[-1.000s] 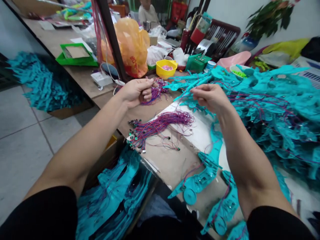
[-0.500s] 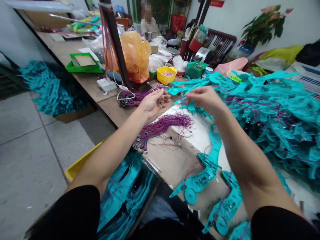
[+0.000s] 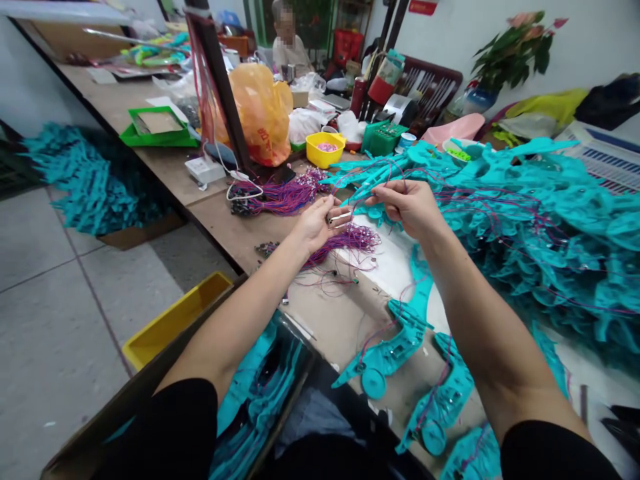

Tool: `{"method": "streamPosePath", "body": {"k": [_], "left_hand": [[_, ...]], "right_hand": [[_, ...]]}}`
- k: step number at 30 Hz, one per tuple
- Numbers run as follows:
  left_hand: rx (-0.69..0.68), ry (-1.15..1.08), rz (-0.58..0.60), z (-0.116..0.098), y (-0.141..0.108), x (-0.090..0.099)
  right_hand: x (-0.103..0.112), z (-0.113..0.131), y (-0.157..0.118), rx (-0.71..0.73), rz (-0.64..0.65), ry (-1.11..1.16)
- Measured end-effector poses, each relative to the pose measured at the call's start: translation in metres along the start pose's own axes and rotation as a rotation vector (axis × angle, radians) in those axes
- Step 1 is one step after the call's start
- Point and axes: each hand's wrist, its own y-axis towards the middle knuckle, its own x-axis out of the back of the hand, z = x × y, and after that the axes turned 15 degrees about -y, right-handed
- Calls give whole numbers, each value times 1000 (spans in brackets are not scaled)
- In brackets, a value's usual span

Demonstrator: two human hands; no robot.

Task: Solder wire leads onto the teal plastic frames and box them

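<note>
Over the table, my left hand [image 3: 316,227] is half curled, palm up, with a thin red-and-purple wire at its fingertips and a small dark end piece [image 3: 329,219] by the fingers. My right hand [image 3: 414,208] pinches the same wire between thumb and forefinger; part of it loops up above the hands. A bundle of similar wires [image 3: 361,241] lies just below, partly covered by my left hand and forearm. Another wire bundle [image 3: 287,197] lies farther back. Nearer me rest teal plastic parts, one [image 3: 405,343] with a round disc and wires along it, another [image 3: 443,400] beside it.
A big heap of teal parts [image 3: 575,227] fills the right side. Behind are a yellow basket [image 3: 325,155], an orange bag [image 3: 263,113], a dark post [image 3: 220,87] and a green tray [image 3: 157,137]. A yellow bin [image 3: 175,320] stands low left. A person [image 3: 291,50] sits at the far end.
My hands have come slightly lower in the scene, with the left turned a little. The wire now arcs above the right hand. The view has shifted, showing more of the yellow bin.
</note>
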Motion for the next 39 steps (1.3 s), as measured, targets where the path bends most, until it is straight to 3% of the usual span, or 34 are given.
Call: {"method": "streamPosePath", "body": {"k": [12,17,21,26,34,39], "left_hand": [[9,141,117,16,-28,-18],[-121,159,57,30,-33,-23],[-246,227,121,38,-37,-22],[-382,361,179,43,-45,-21],[-659,711,7,43,-48,-15],[-747,686,-62,34,-41,-10]], "right_hand": [[12,-8,-33,37,-49,63],[6,-12,-48,-37,-81,85],[-8,-16,-60,-174,-13,125],[-21,-14,-68,-170,-3,158],[-24,-18,-78,-57,-136,-218],[-9,-22,-91,92,29,-342]]}}
